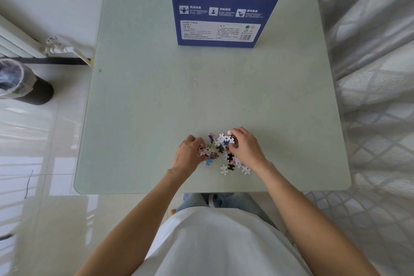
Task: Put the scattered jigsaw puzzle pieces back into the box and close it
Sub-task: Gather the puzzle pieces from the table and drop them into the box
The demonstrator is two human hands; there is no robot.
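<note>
On blue box (226, 4), far beyond both hands: logo "LZP"; "REFINING THE PAPER ART&ENJOY THE AESTHETICS OF LIFE"; "Net size:700*500mm About 14 years old"; smaller print unreadable.

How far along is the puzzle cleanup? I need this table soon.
Early stage. Done: the pieces are bunched into one small pile near the table's front edge. In hand: the left hand and right hand curl around the pile from both sides, gathering pieces. Left: all visible pieces must still go into the blue box standing at the far edge, then closing it.
</note>
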